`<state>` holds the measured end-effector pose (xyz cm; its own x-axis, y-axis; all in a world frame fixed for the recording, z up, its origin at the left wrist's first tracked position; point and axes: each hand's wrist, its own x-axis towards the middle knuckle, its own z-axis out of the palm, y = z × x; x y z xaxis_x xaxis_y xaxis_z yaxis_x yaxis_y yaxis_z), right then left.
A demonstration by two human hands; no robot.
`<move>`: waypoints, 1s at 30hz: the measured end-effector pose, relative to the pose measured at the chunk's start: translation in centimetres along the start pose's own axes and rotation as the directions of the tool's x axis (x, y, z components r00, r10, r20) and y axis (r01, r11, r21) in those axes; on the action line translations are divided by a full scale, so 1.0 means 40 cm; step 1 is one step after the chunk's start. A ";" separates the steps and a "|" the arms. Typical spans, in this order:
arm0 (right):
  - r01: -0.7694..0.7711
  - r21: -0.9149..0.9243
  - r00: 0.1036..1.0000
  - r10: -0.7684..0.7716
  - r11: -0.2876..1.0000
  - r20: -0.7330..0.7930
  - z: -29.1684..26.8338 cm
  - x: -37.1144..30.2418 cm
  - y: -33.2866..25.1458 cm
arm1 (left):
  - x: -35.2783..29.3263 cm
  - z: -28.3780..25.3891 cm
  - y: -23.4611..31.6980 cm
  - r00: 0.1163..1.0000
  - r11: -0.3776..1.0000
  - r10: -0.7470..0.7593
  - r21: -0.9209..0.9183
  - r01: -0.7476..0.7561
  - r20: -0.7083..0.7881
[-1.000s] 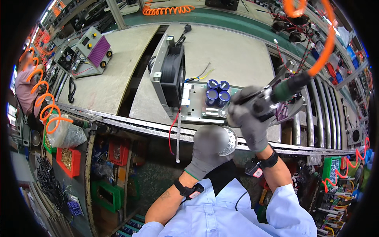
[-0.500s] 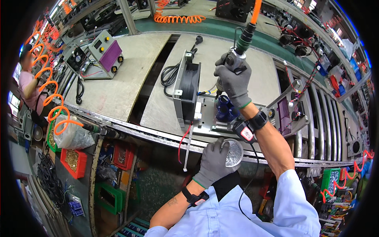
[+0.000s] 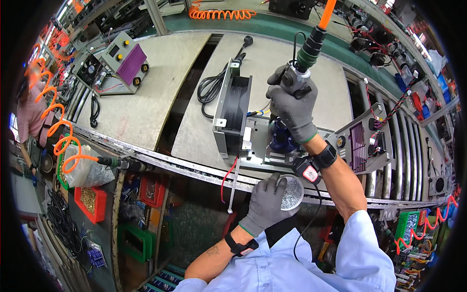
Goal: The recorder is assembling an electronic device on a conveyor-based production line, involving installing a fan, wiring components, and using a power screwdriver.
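Observation:
My gloved right hand is wrapped round an upright air screwdriver, whose orange hose rises from its top. The tool's lower end is hidden behind the hand, above a dark blue wound coil on an open metal chassis. A black fan stands at the chassis's left side. Close to my body, my gloved left hand grips a round bowl of small silvery metal parts, probably screws, just off the bench edge.
At left on the bench stands a purple-sided machine; another purple-grilled unit is at right beside metal rollers. A black power cord lies behind the fan. Red bins sit lower left. One person is at far left.
My right hand and the screwdriver have come slightly lower over the coil, hiding the tip. The left hand still holds the bowl. The whole view has shifted a little.

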<state>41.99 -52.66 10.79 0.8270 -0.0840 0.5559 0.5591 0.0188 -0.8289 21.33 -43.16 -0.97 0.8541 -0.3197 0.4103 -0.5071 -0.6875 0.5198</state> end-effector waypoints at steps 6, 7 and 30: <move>-0.089 0.000 0.996 0.089 0.996 0.002 0.001 0.014 0.023 | 0.001 -0.001 0.004 1.000 1.000 -0.011 0.018 0.011 0.026; -0.096 -0.008 0.995 0.097 0.995 0.008 -0.001 0.016 0.027 | 0.002 -0.001 0.004 1.000 1.000 -0.012 0.019 0.012 0.029; -0.461 -0.053 0.791 0.383 0.886 -0.477 0.004 0.572 0.183 | 0.054 -0.031 0.001 0.990 0.990 0.116 0.070 -0.122 0.085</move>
<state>65.01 -54.29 17.43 0.8399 -0.5348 0.0926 0.1109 0.0021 -0.9938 23.02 -43.08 0.90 0.7960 -0.4519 0.4026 -0.5985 -0.6869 0.4123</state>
